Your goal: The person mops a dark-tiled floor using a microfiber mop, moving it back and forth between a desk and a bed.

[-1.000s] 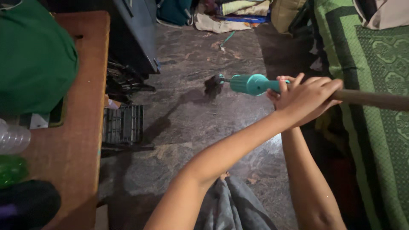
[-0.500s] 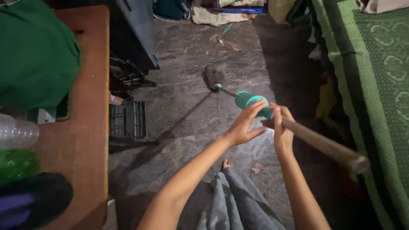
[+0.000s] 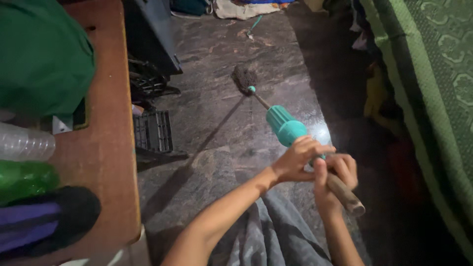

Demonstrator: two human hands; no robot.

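Observation:
A mop with a wooden handle point(image 3: 346, 196) and a teal plastic collar point(image 3: 284, 126) slants down across the dark stone floor. Its dark stringy head point(image 3: 243, 78) rests on the floor further away. My left hand point(image 3: 297, 158) wraps the handle just behind the teal collar. My right hand point(image 3: 339, 170) grips the wooden part right beside it, nearer to me. The two hands touch each other. The handle's end sticks out past my right hand.
A wooden table point(image 3: 106, 148) runs along the left with a green bag point(image 3: 42, 54), a clear bottle point(image 3: 24, 143) and a green bottle point(image 3: 22, 180). A black crate point(image 3: 152, 130) stands on the floor. A green patterned bedspread point(image 3: 433, 79) lines the right. Grey cloth point(image 3: 276, 236) covers my lap.
The mop swung from lying level across the view to pointing down and away, its head now on the floor. Both hands slid back along the handle, closer to me.

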